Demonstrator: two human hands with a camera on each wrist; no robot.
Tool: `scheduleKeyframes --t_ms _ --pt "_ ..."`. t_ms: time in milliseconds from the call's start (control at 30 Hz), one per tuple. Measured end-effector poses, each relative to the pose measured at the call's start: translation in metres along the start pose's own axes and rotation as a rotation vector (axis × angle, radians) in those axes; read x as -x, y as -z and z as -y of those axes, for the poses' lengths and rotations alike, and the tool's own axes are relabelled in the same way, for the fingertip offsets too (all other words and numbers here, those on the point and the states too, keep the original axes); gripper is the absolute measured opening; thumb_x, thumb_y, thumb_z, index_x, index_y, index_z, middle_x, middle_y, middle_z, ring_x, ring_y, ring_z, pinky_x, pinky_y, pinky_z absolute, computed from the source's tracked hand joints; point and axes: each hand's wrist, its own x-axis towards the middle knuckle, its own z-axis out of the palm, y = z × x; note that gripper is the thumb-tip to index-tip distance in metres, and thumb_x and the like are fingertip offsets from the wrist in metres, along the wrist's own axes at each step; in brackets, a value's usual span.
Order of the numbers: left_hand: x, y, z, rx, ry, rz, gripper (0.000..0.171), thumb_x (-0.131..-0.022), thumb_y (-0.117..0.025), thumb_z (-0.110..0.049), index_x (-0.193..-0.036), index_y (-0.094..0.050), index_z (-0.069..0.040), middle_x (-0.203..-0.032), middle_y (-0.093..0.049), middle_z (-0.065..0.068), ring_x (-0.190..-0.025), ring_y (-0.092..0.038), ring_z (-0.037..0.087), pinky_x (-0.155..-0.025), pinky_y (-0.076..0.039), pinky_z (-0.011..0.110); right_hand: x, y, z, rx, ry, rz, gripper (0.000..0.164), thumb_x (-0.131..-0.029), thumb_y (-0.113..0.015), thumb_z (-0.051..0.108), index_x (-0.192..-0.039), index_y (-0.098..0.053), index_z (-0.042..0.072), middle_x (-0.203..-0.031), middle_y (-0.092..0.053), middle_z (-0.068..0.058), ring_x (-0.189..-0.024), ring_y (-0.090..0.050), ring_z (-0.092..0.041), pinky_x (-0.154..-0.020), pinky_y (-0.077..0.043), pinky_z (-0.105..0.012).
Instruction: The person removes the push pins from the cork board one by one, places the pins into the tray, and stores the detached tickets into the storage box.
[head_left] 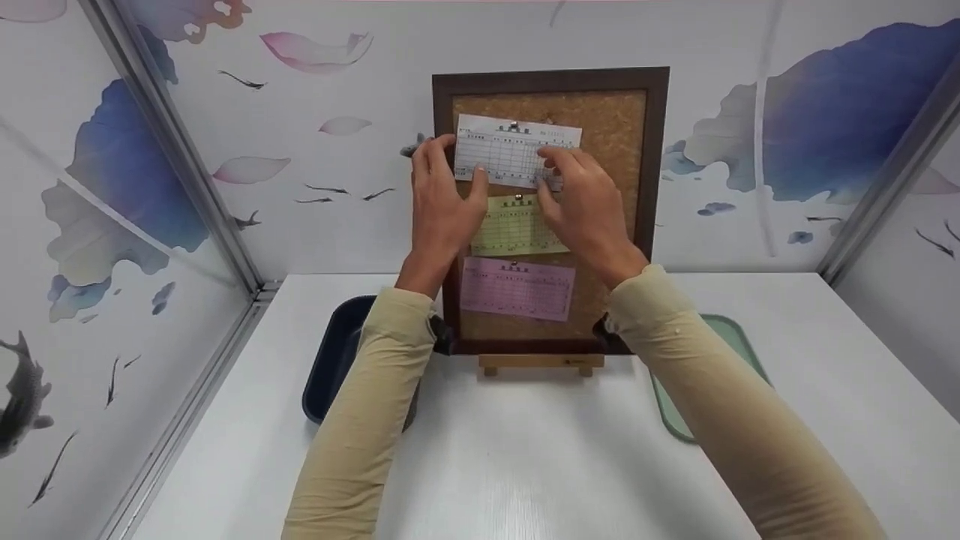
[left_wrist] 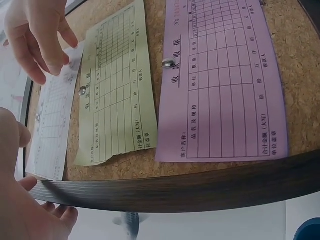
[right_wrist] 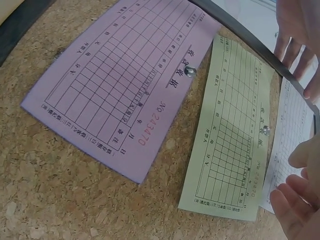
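Observation:
A white receipt slip (head_left: 502,154) is fixed by a metal pushpin (head_left: 514,126) near the top of a framed corkboard (head_left: 651,172). My left hand (head_left: 444,202) is at its left end, fingers along the frame's outer edge and thumb over the slip's lower left. Over the slip's right part is my right hand (head_left: 589,199), its fingers loosely bent with nothing between them. Below hang a green slip (left_wrist: 117,85), torn along one short end, and a pink slip (right_wrist: 125,85), each with its own pushpin (left_wrist: 168,63) near the top edge.
The board rests on a small wooden easel (head_left: 540,361) on a white table (head_left: 510,465). A dark blue tray (head_left: 330,360) stands to the left, partly behind my left sleeve. To the right lies a green tray (head_left: 675,420), partly covered by my right sleeve. A patterned wall rises behind.

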Motion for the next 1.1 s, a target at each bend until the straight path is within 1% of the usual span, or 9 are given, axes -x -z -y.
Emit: scheduleKeyframes --t_ms 133,300,433,600,767,900,1000,1100 --pt "-0.003 0.0 -0.002 -0.003 0.003 0.03 0.059 -0.109 -0.061 -0.032 -0.159 -0.041 -0.009 -0.167 -0.034 0.015 -0.15 -0.045 0.028 -0.12 -0.045 0.043 -0.004 -0.002 0.0 -0.011 -0.004 -0.012 0.034 -0.106 -0.068 0.015 -0.139 -0.068 0.007 -0.129 -0.073 -0.014 -0.116 -0.07 -0.028 -0.095 -0.06 -0.046" --pt "-0.005 0.0 -0.004 -0.006 0.023 0.07 0.061 -0.11 -0.06 -0.034 -0.161 -0.038 -0.009 -0.17 -0.029 0.016 -0.152 -0.043 0.029 -0.119 -0.046 0.044 -0.008 -0.005 0.001 -0.013 0.006 -0.016 0.03 -0.108 -0.064 0.014 -0.137 -0.069 0.007 -0.126 -0.073 -0.014 -0.115 -0.07 -0.028 -0.095 -0.06 -0.046" --pt "-0.007 0.002 -0.004 0.027 0.033 0.063 0.06 -0.11 -0.06 -0.033 -0.16 -0.038 -0.007 -0.168 -0.031 0.016 -0.151 -0.043 0.029 -0.121 -0.044 0.043 -0.012 -0.007 0.003 -0.014 0.016 -0.02 0.028 -0.108 -0.064 0.012 -0.134 -0.07 0.006 -0.123 -0.073 -0.014 -0.112 -0.07 -0.028 -0.092 -0.06 -0.045" --pt "-0.01 0.005 -0.006 0.069 0.062 0.05 0.059 -0.109 -0.063 -0.033 -0.157 -0.04 -0.01 -0.166 -0.035 0.016 -0.149 -0.046 0.027 -0.122 -0.043 0.042 -0.019 -0.009 0.01 -0.007 0.019 -0.018 0.027 -0.108 -0.063 0.012 -0.133 -0.069 0.005 -0.122 -0.073 -0.014 -0.113 -0.07 -0.027 -0.092 -0.06 -0.045" --pt "-0.014 0.005 -0.01 0.077 0.072 0.053 0.058 -0.108 -0.064 -0.034 -0.156 -0.041 -0.011 -0.164 -0.037 0.015 -0.147 -0.047 0.025 -0.122 -0.043 0.041 -0.022 -0.007 0.009 0.0 0.022 -0.026 0.026 -0.107 -0.063 0.011 -0.132 -0.07 0.005 -0.124 -0.073 -0.014 -0.113 -0.07 -0.027 -0.09 -0.061 -0.045" --pt "-0.015 0.005 -0.012 0.07 0.077 0.061 0.058 -0.109 -0.064 -0.035 -0.155 -0.041 -0.01 -0.164 -0.037 0.015 -0.147 -0.048 0.024 -0.123 -0.042 0.038 -0.023 -0.007 0.007 0.005 0.03 -0.045 0.025 -0.107 -0.064 0.011 -0.13 -0.07 0.004 -0.12 -0.073 -0.015 -0.108 -0.07 -0.029 -0.087 -0.061 -0.046" --pt "-0.016 0.007 -0.013 0.084 0.108 0.061 0.057 -0.109 -0.064 -0.035 -0.154 -0.043 -0.009 -0.164 -0.037 0.014 -0.147 -0.048 0.024 -0.123 -0.042 0.038 -0.026 -0.008 0.007 0.008 0.025 -0.051 0.026 -0.107 -0.065 0.013 -0.13 -0.07 0.005 -0.118 -0.073 -0.015 -0.105 -0.068 -0.029 -0.084 -0.06 -0.048" --pt "-0.018 0.009 -0.015 0.116 0.15 0.057 0.054 -0.108 -0.064 -0.034 -0.152 -0.045 -0.008 -0.163 -0.038 0.014 -0.148 -0.047 0.024 -0.124 -0.041 0.038 -0.03 -0.008 0.009 0.017 0.011 -0.053 0.027 -0.106 -0.065 0.015 -0.131 -0.07 0.006 -0.117 -0.072 -0.013 -0.104 -0.067 -0.028 -0.082 -0.059 -0.049"
